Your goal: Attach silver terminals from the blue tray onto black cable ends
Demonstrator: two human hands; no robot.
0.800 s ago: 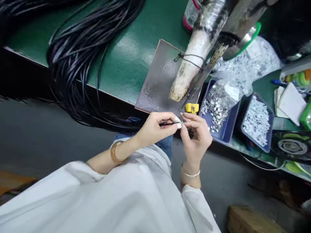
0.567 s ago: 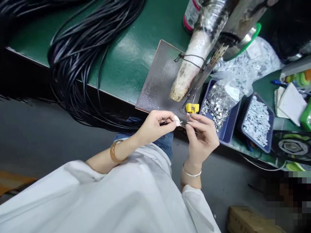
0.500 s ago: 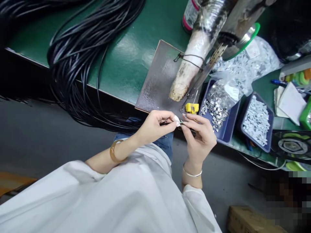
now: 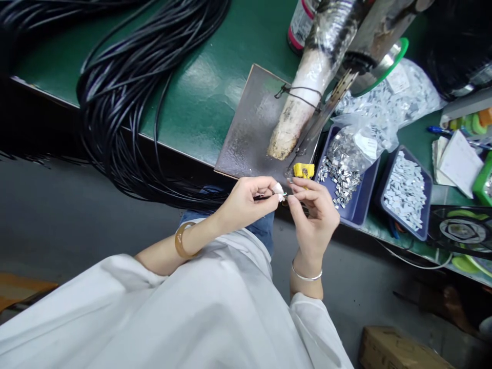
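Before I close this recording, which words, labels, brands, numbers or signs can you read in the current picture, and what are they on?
None can be read.
Front bag: white label, print too small.
Rear bag: pale label, too blurred.
Jar: pink-edged label, too blurred and cut off by the picture's edge.
Box: faint marks at most, too blurred.

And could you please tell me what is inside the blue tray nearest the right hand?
The tray holds loose, shiny metal pieces and part of a clear plastic bag. Whatever lies beneath them is covered.
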